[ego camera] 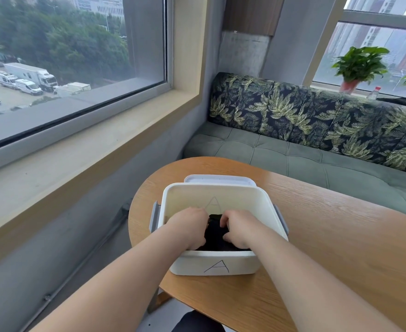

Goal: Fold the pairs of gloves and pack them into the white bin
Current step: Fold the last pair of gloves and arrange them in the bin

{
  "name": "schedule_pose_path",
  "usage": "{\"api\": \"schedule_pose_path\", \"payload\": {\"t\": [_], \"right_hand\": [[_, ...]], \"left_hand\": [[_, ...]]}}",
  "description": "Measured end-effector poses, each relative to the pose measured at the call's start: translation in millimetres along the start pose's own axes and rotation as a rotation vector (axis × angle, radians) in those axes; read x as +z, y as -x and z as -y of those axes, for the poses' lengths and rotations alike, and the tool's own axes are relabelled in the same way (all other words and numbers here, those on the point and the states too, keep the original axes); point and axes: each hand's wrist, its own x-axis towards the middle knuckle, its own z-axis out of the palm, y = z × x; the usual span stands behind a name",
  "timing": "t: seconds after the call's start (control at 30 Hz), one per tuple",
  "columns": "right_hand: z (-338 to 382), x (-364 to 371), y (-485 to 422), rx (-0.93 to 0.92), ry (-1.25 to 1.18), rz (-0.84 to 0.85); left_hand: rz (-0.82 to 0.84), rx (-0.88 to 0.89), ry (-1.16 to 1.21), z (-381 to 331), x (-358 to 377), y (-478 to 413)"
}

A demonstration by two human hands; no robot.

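A white bin (215,263) marked with a letter A stands on the wooden table (329,236). Both my hands reach down into it. Black gloves (215,232) lie inside the bin between my hands. My left hand (188,227) is on the left side of the black bundle, its fingers hidden below. My right hand (239,227) rests on the right side, fingers curled onto the fabric. How the gloves are folded is hidden by my hands and the bin wall.
The bin's white lid (217,180) lies behind the bin. A green sofa (317,161) with a leaf-print backrest runs past the table's far edge. A wide window sill (89,144) is to the left. Potted plants (359,65) stand at the right window.
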Motion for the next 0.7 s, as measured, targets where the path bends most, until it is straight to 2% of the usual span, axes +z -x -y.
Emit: {"api": "schedule_pose_path", "payload": {"t": [0.13,0.23,0.33,0.53,0.63,0.7], "right_hand": [[4.5,2.5,-5.1,-0.053,0.147,-0.098],[5.3,5.3,-8.6,-0.071,0.136,-0.033],[10.0,6.1,-9.7,-0.088,0.229,0.057],[6.3,-3.8,-1.4,-0.109,0.235,0.153],[4.5,-16.4,12.4,-0.118,0.167,0.074],[1.4,-18.7,17.8,-0.130,0.092,-0.038]], "left_hand": [[0.004,0.004,-0.020,1.1,1.0,-3.1],[0.014,0.003,-0.030,0.7,2.0,-4.5],[0.035,0.004,-0.046,-1.7,2.0,-4.3],[0.150,0.007,-0.091,-7.5,-12.0,4.8],[0.132,0.000,-0.070,-6.8,-21.3,12.2],[0.021,-0.020,-0.022,-6.2,-26.2,21.0]]}}
